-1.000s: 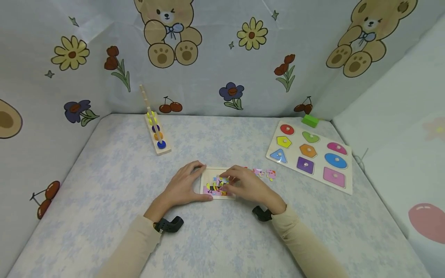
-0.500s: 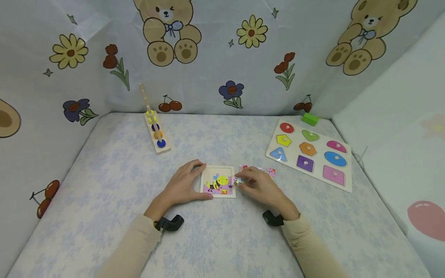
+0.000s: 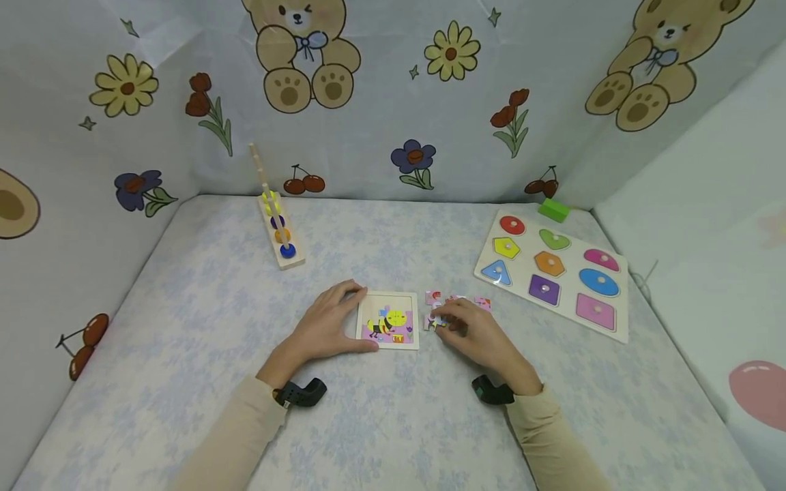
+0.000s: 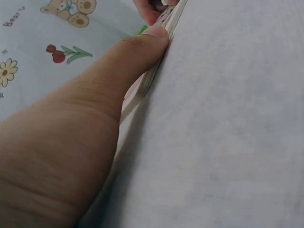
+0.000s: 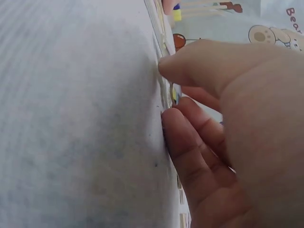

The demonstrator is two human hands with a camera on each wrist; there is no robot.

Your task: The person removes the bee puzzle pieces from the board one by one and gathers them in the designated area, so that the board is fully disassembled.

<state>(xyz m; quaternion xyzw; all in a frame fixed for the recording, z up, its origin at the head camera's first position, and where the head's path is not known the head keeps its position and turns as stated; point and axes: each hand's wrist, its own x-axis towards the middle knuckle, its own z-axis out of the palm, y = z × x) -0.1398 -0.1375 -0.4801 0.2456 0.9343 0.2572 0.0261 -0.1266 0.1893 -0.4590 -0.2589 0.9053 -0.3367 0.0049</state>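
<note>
Nearest us, bottom of frame, it's two beige sleeves (image 3: 227, 429) w/ a dark gadget (image 3: 301, 393) on each wrist. Mid-frame, L hand (image 3: 321, 331) has the wooden tray (image 3: 416, 324) clamped, fingers at its upper L corner, thumb on the bottom edge. R hand (image 3: 482, 335) is just R of centre, thumb + fingertips either side of a loose puzzle piece (image 3: 429, 321); R wrist cam shows a gap btwn them, but tbh can't tell if it's pinched or just touched. Key bit imo: piece sits at the L side of the R grip, btwn it and the tray, so R hand is def the nearer one. No clear long axis on it afaict. Slightly further up, more loose pieces (image 3: 432, 297) lie in a rough row just above the R fingers. Bee pic in the tray looks only part done, top's bare.
</note>
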